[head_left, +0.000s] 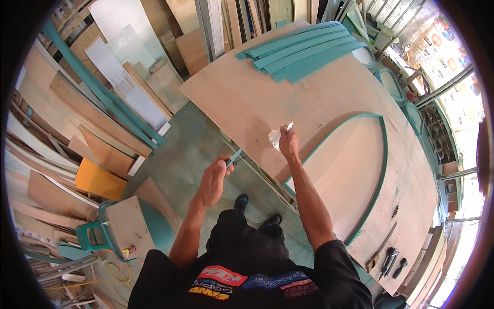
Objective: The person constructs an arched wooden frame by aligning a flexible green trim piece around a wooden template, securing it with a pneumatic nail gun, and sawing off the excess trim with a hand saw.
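My left hand [212, 181] is closed around a short, thin teal piece [234, 156] that pokes out past the fingers, just off the table's near-left edge. Its exact kind is hard to make out. Over the tabletop, my right hand [289, 143] pinches a crumpled, shiny, whitish plastic or foil packet [274, 137]. To the right of that hand, an arch-shaped teal frame [384, 149] with a pointed top lies flat on the plywood table [231, 92]. My right forearm crosses part of its left side.
Teal strips [303, 51] are piled at the table's far end. A saw [381, 250], a black power tool [390, 260] and a smaller black tool [400, 268] lie near the right. A board-topped teal stool [126, 221] stands left. Boards [103, 118] lean along the left.
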